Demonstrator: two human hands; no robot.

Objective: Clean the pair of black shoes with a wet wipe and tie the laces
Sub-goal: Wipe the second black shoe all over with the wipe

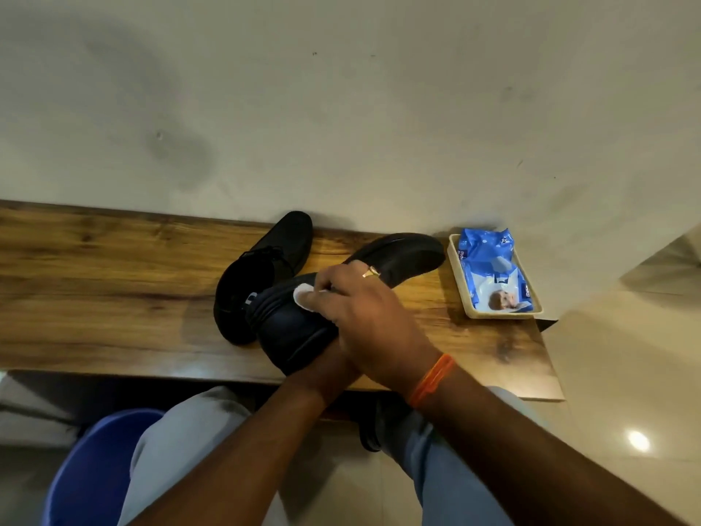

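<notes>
Wooden table (113,282) runs across the mid-frame, against a pale wall. On it, at abt 11 o'clock from the hands, one black shoe (261,275) lies flat, toe pointing away, laces loose-looking but too dark to tell if tied. The 2nd shoe (303,332) is lifted and turned sole-up, heel toward the person, toe reaching out to 1 o'clock, touching or just over the first shoe's side. At 3 o'clock, well apart from the shoes, a cream tray (455,275) holds a blue wet-wipe pack (493,275). Right hand (364,309), w/ ring and orange wristband, lies over the upturned shoe, fingers curled, pinching a white wet wipe (303,298) against the sole/side near the heel. Left hand (333,368) is mostly hidden under the right wrist; it seems to support the shoe from below at 6 o'clock, but can't tell how its fingers lie. Step in hand, by my read: wiping shoe no. 2's sole area; cleaning phase, lacing not started. Next move prob needs rotating the shoe w/ the left hand so the wipe reaches the upper, keeping a firm hold so it doesn't slip.
</notes>
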